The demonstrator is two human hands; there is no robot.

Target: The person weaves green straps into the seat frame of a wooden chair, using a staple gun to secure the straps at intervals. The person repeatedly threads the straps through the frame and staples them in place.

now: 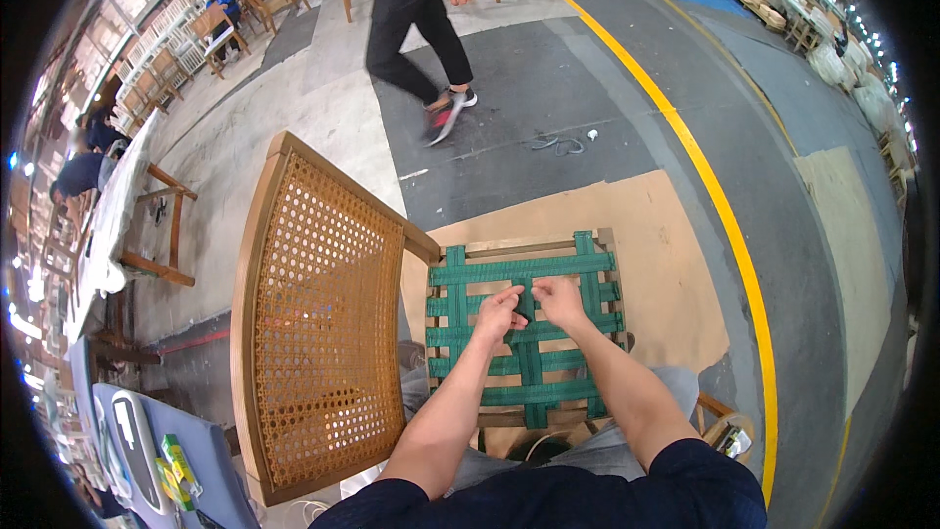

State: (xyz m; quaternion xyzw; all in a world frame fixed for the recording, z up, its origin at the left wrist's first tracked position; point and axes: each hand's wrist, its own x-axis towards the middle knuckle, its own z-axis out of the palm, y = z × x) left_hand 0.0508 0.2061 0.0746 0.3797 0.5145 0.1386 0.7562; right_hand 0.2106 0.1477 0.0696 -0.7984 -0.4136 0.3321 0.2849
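Note:
A wooden chair frame with a woven cane back [328, 323] stands in front of me, its back to the left. Green webbing straps [568, 394] cross the seat frame [605, 240] in a loose weave. A middle green strap [530, 368] runs away from me across the others. My left hand [499, 313] is closed in a pinch at the left edge of this strap's far part. Opposite it, my right hand [559, 302] is curled, fingertips pinching at the strap's right edge. The fingertips nearly meet. Part of the strap is hidden under my hands.
Brown sheet [676, 274] covers the floor under the chair. At lower left is a blue surface [220, 460] with a yellow-green box [178, 460]. A person [421, 20] walks past beyond the chair. A yellow line [700, 152] runs along the floor on the right.

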